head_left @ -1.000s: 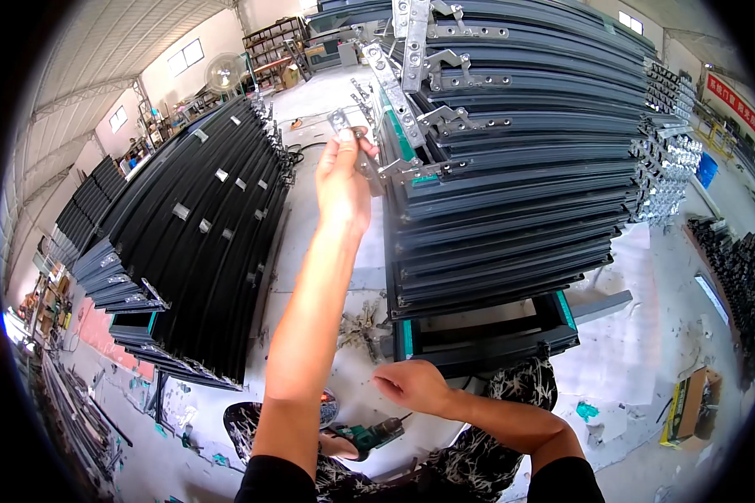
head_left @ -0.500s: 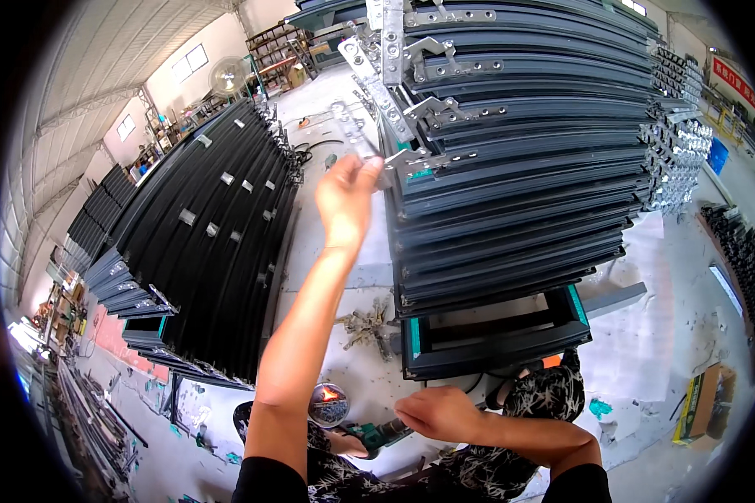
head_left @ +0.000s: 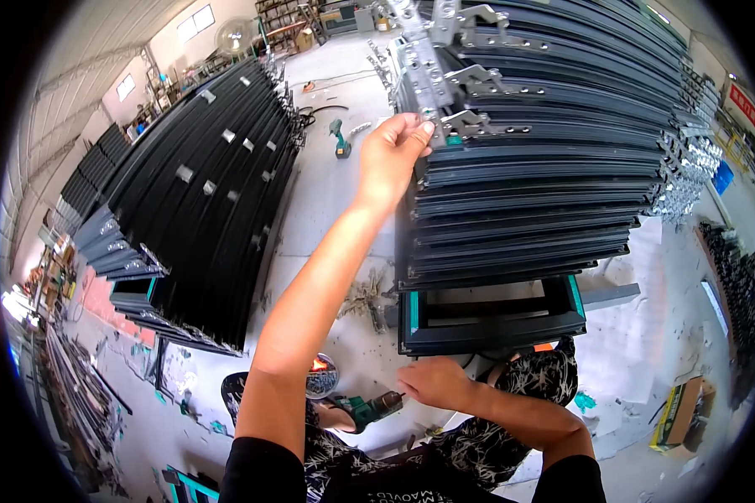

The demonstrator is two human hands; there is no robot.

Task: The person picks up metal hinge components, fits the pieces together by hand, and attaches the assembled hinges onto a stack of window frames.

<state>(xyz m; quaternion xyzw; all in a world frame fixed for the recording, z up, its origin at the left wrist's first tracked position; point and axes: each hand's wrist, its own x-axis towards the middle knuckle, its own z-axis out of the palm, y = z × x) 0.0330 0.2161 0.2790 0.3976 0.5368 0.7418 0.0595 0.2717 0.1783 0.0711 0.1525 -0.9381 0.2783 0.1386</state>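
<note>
I'm pinching a silver hinge bracket [head_left: 428, 101] with my left hand [head_left: 392, 155] at upper centre of the frame, atop the stack of dark frames [head_left: 545, 193], while my right hand [head_left: 434, 383] is curling its fingers loosely at lower centre, just beside the green drill [head_left: 369, 409].

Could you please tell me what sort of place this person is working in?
Most likely a metal-frame fabrication workshop: tall stacks of dark frame profiles with silver hinge brackets, a second stack on the concrete floor, and a green power drill.

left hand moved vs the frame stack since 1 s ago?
Yes. The left hand has shifted right, from the open floor beside the stack of dark frames onto its near edge, fingertips now at a silver hinge bracket.
</note>
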